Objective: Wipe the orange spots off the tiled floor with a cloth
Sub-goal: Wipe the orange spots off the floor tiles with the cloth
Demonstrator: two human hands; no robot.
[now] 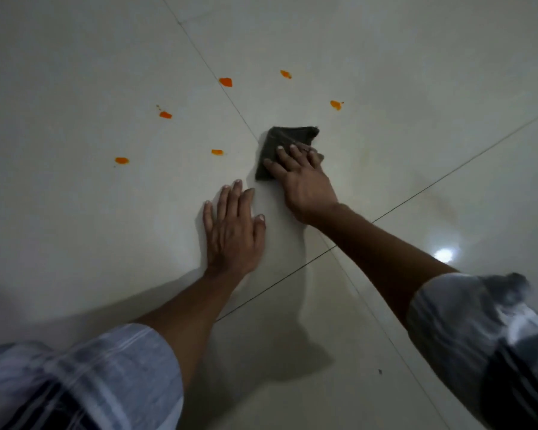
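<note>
A: Fingers [288, 156] of the right hand [305, 184] were spread apart and lay flat on the cloth [288, 136], pressing it to the tiled floor [75, 72]; nothing was pinched or wrapped. Confirm?

B: Confirmed. Cloth was dark, folded into a rough square, its far edge past the fingertips, lying just right of a grout line [230, 100]. From frame centre it sat at about 12 o'clock.

A: Left hand [233, 231]?

B: Palm down on bare tile, fingers nearly together and extended, thumb out to the side. Held nothing. It lay at 7 o'clock from the cloth, near but not touching it.

A: Orange spots logged?

B: Six seen, all apart from the cloth. Taken from the cloth: one [336, 104] at 2 o'clock, one [285, 74] at 12, one [225, 81] at 11, one [165, 114] at 10, one [217, 152] at 9 and nearest, one [121, 160] also at 9 but well apart.

A: Other notes?

B: Light striped sleeves, left [106, 367] and right [466, 321], both blurred. Bright reflection [443, 254] on the tile at 4 o'clock from the cloth
</note>
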